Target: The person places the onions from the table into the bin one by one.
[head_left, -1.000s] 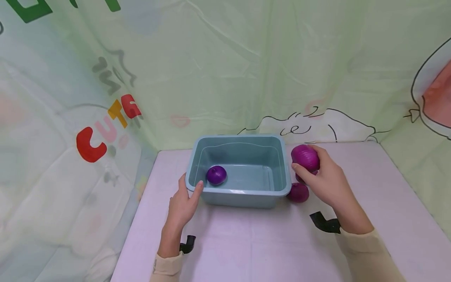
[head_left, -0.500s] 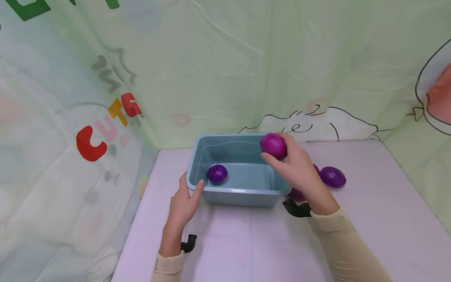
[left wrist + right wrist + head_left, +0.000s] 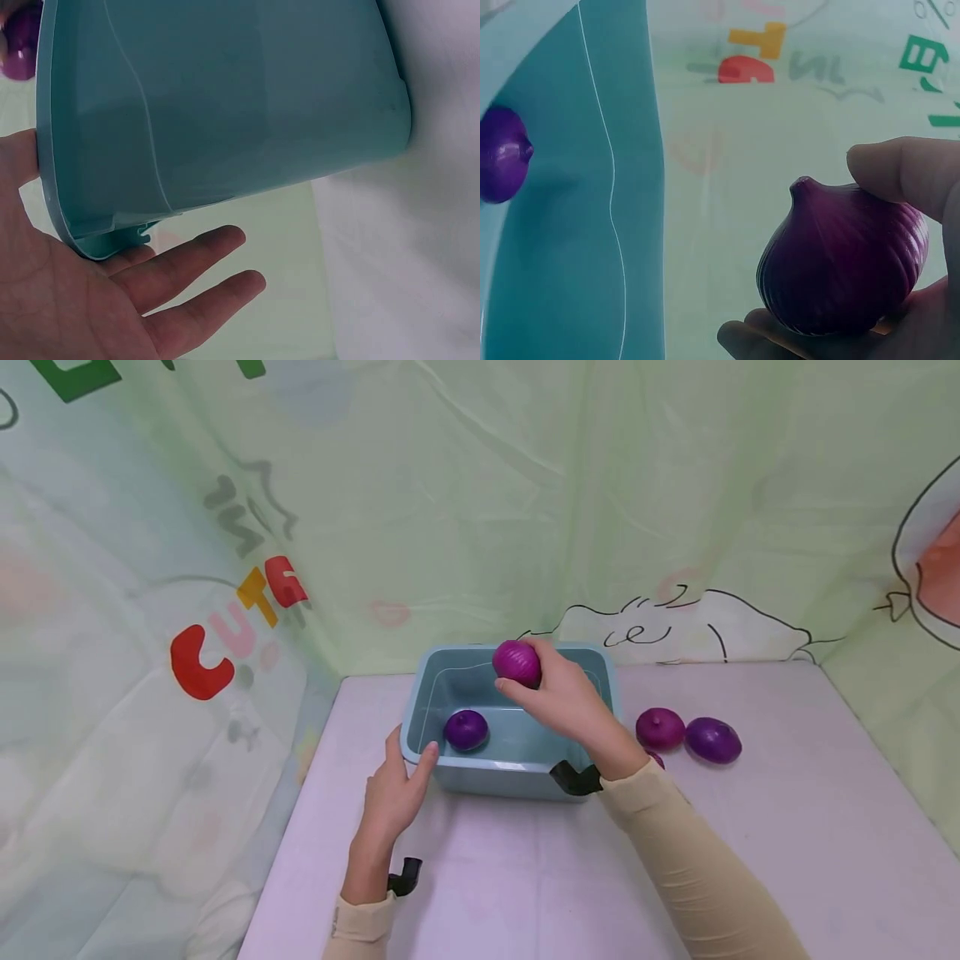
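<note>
— While the right hand point(image 3: 573, 706) hangs over the bin point(image 3: 517, 770), what is in it?
— A red onion point(image 3: 517, 662), gripped by curled fingers and thumb, above the bin's far side. The right wrist view shows the grip closely, thumb point(image 3: 907, 169) on top.
— And the left hand point(image 3: 392, 793)?
— Spread, fingers straight, pressed against the bin's near left corner, thumb at the rim. The left wrist view shows the palm point(image 3: 67, 300) under the rim.
— Anything inside the bin?
— One purple onion point(image 3: 466, 730), lying on the bottom at the left.
— And outside?
— Two more onions point(image 3: 661, 728) point(image 3: 713, 739) lie side by side on the counter point(image 3: 787, 827), right of the bin.
</note>
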A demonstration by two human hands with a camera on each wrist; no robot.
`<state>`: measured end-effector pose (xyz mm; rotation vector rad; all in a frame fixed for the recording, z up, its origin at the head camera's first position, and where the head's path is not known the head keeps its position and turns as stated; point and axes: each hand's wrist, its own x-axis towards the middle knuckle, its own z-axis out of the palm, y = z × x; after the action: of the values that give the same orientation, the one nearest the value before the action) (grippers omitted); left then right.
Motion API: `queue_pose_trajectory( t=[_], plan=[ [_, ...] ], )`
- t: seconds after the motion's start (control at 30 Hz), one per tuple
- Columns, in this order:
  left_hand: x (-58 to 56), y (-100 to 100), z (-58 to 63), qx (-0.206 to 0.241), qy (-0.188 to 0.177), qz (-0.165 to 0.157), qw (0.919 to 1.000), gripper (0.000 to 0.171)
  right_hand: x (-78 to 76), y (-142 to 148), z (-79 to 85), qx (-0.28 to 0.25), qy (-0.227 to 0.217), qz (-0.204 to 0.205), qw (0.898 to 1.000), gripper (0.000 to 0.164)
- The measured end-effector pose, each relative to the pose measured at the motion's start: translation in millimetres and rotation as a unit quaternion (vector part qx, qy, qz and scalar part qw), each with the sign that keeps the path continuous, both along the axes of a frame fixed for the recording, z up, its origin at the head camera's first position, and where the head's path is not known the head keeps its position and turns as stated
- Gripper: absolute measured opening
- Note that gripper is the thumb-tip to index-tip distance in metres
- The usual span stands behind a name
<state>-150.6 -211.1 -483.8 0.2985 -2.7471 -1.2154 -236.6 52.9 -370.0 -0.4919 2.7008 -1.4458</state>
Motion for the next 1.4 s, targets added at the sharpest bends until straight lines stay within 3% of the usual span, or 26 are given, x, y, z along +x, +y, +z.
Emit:
queue_pose_trajectory(
  t=[0.47, 0.6, 0.97, 1.4],
  plan=[
    [-1.5, -1, -1.6, -0.008, 0.002, -0.002, 1.0, 0.091, -40.5, -57, -0.7, 0.086, -0.024, 0.06, 0.994, 0.067],
    [-1.4, -1, -1.0, -0.006, 0.002, 0.0, 1.0, 0.084, -52.3, -74, -5.4, 0.124, -0.013, 0.069, 0.99, 0.065],
    [-1.9, -1, -1.4, -0.012, -0.007, 0.004, 0.9999, 0.095, -76.0, -101, -24.5, 0.199, -0.021, 0.072, 0.977, 0.055],
    [-1.0, -1, -1.2, -0.01, -0.001, 0.001, 0.9999, 0.094, -84.6, -125, -40.6, 0.236, -0.026, 0.057, 0.97, 0.068]
  ],
)
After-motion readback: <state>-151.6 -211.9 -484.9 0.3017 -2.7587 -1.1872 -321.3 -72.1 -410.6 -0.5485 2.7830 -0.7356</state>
